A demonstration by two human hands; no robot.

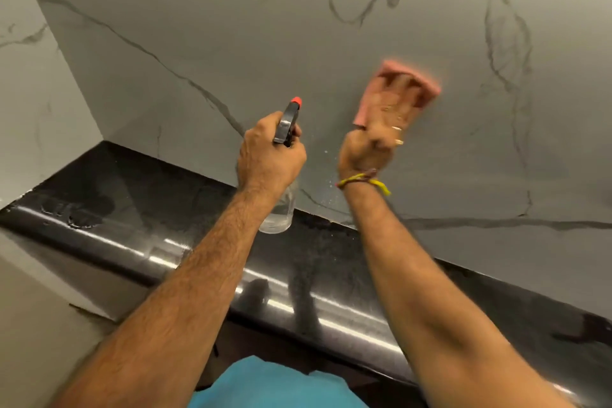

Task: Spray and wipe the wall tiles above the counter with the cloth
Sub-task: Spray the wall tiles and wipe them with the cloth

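Wiping the marble wall tiles
Right hand presses pink cloth flat; left hand beside it grips spray bottle

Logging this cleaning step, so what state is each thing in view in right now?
Spray bottle: held upright above the counter, nozzle toward the wall, a little clear liquid at the bottom.
Left hand: grips the bottle's trigger head.
Cloth: pressed flat on the wall tiles, blurred.
Right hand: fingers spread on the cloth.
Counter: glossy, wet smears at its left end.
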